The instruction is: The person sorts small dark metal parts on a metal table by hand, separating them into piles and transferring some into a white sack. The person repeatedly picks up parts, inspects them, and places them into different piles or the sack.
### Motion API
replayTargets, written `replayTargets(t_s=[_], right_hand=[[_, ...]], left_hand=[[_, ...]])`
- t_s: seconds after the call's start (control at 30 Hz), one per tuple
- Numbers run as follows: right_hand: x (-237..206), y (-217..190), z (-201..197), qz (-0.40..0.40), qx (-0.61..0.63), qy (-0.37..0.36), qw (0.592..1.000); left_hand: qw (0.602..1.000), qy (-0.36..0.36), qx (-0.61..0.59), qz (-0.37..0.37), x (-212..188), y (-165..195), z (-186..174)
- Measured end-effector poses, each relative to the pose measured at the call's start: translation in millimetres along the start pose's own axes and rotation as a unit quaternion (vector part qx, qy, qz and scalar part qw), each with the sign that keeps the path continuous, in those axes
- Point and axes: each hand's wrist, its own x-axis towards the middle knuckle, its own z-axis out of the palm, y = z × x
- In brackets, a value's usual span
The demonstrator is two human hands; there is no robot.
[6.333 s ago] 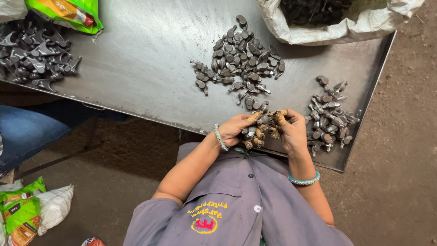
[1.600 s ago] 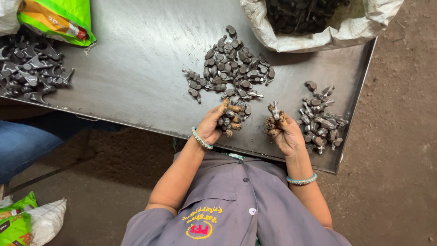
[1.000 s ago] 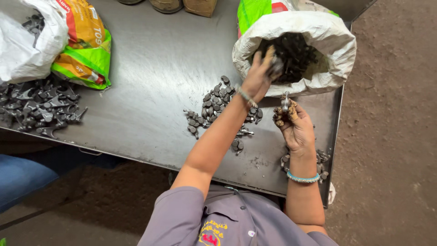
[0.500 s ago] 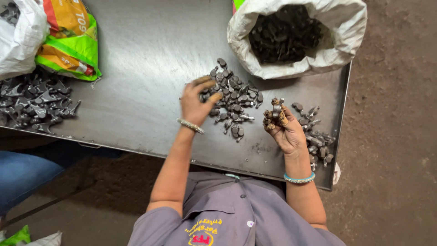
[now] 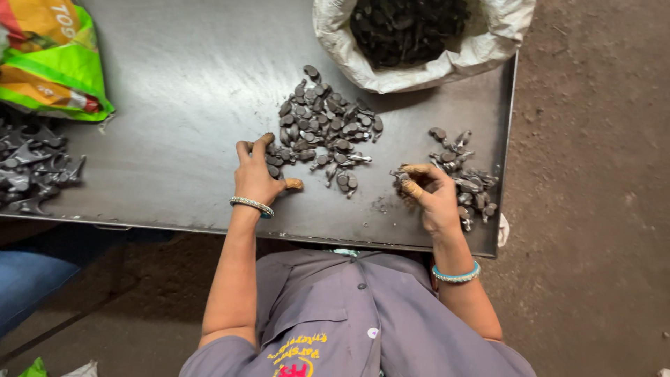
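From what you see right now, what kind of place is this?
Probably a small metalworking workshop. A bare steel table stands on a dirt floor. Heaps of small dark metal parts lie on it, beside a white sack full of more. The left hand touches the middle heap.

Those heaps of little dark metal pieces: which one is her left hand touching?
The big middle heap, below the white sack. Her left hand rests at its edge; the small right heap lies by her right hand.

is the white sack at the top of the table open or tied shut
Open: the white sack has its mouth rolled back, with dark metal pieces showing inside.
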Motion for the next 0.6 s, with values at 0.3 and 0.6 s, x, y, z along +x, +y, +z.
replayTargets(t_s=[0.3,0.6], right_hand=[[-14.9,-60.3,-31.1,-0.210,-0.654,0.213,0.695],[1.0,-6.1,66.2,-0.251,-0.510,-0.107,0.815]], left_hand=[[1.000,0.002,-0.009,0.003,-18.7,10.4,29.3],[1.000,0.009,-0.014,0.016,-31.6,16.2,51.3]])
